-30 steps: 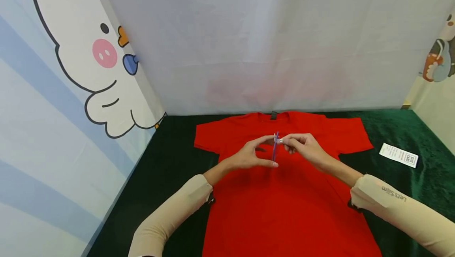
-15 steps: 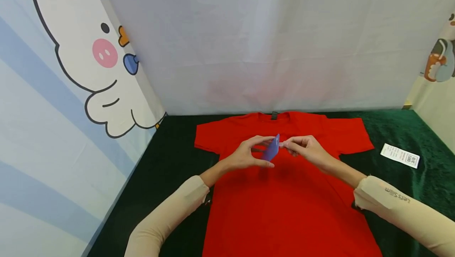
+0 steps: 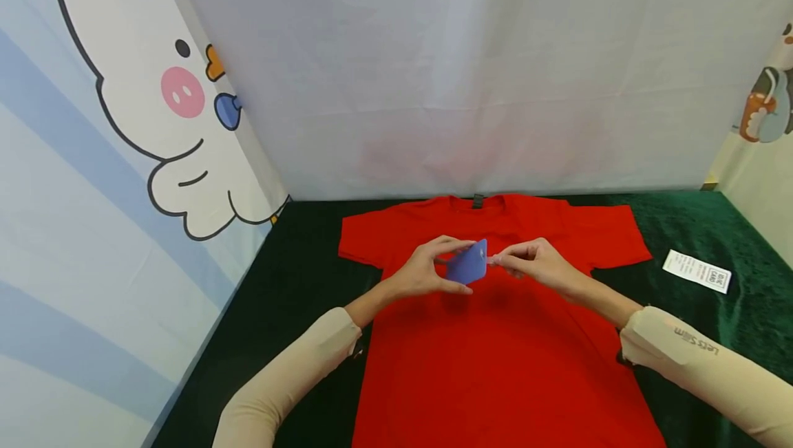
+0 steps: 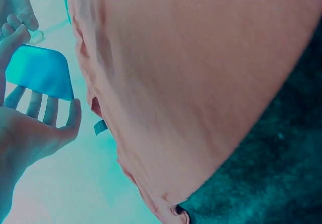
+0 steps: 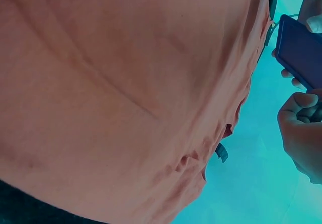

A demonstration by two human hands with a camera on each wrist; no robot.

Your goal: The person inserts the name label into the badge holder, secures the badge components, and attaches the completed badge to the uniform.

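Above a red T-shirt (image 3: 495, 358), my left hand (image 3: 421, 272) holds a flat, card-sized blue-purple case (image 3: 467, 263) between the thumb below and the fingers above. My right hand (image 3: 537, 259) pinches a small pale strap (image 3: 492, 260) at the case's right edge. In the left wrist view, the left fingers support the edges of the case (image 4: 43, 73), and a clear loop shows near the right fingertips. The right wrist view has the case (image 5: 302, 53) at its right edge, with the curled right hand (image 5: 302, 128) just below it.
The shirt lies spread on a dark green cloth (image 3: 291, 296), its collar toward the back. A white printed card (image 3: 696, 271) lies to its right. A pale curtain (image 3: 464, 90) stands behind, and a cartoon-printed wall (image 3: 124, 179) rises on the left.
The case has turned from edge-on to showing its broad blue face. Both hands have come down slightly, the left also shifting a little left, while the right keeps its pinch.
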